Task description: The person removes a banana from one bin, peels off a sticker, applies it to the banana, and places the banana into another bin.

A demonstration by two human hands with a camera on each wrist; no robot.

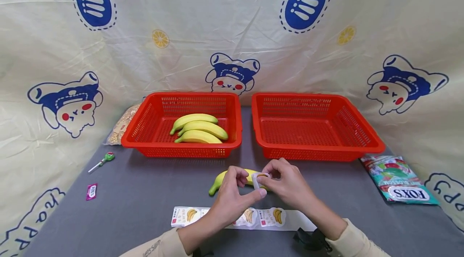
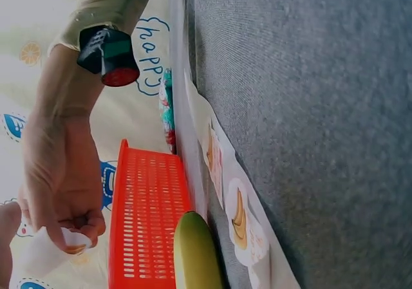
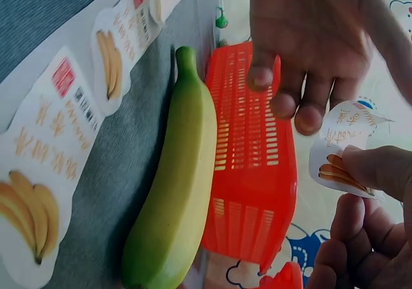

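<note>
My right hand (image 1: 290, 182) pinches a banana-printed sticker (image 3: 338, 138) between thumb and forefinger, and the sticker is curled. Close to it on the left is my left hand (image 1: 230, 198), its fingers loosely bent and its thumb beside the sticker's lower end. In the right wrist view the left fingers show no grip on it. Below both hands a single yellow banana (image 3: 177, 179) with green ends lies on the grey table, partly hidden in the head view. A backing strip (image 1: 301, 220) with several banana stickers lies nearer me, partly covered by my left forearm.
Behind stand two red baskets: the left basket (image 1: 181, 150) holds three bananas (image 1: 203, 128), and the right basket (image 1: 319, 152) stands beside it. A lollipop (image 1: 105, 159) and small pink packet (image 1: 92, 191) lie left. A candy bag (image 1: 398, 178) lies right.
</note>
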